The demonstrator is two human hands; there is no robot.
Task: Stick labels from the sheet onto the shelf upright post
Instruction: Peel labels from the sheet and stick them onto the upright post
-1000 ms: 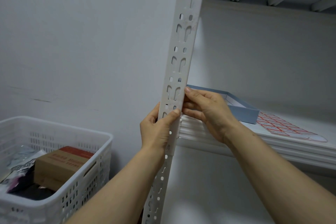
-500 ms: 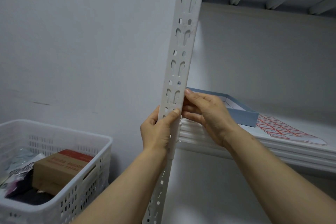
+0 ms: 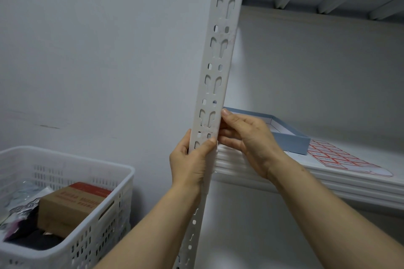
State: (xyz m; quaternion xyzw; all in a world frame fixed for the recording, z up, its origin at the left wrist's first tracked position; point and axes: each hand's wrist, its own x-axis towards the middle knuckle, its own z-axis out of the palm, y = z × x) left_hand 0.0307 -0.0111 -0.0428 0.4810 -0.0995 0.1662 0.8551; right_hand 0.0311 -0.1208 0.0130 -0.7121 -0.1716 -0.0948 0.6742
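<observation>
**White steel post, both hands on it, no new label yet**

White and punched with slots, the post [image 3: 218, 61] rises through the middle of the scene, leaning slightly right toward the top. The left hand [image 3: 190, 166] is wrapped round it low down, thumb laid across the front face and fingers behind. The right hand [image 3: 247, 137] comes in from the right with its fingers stretched out, their tips pressing on the post's right edge just above that thumb. Its own thumb is hidden.

Over the last second almost nothing has shifted, and both hands keep their places. To me that reads as rubbing a label flat, though I cannot make out the label under the fingers.

The label sheet [image 3: 336, 156], red-bordered, lies flat on the shelf [image 3: 328, 183] to the right, well apart from both hands, beside a blue tray [image 3: 288, 137]. Fetching the next label means letting go and reaching there. Near left stands a white basket [image 3: 122, 172] holding a cardboard box [image 3: 72, 205].
</observation>
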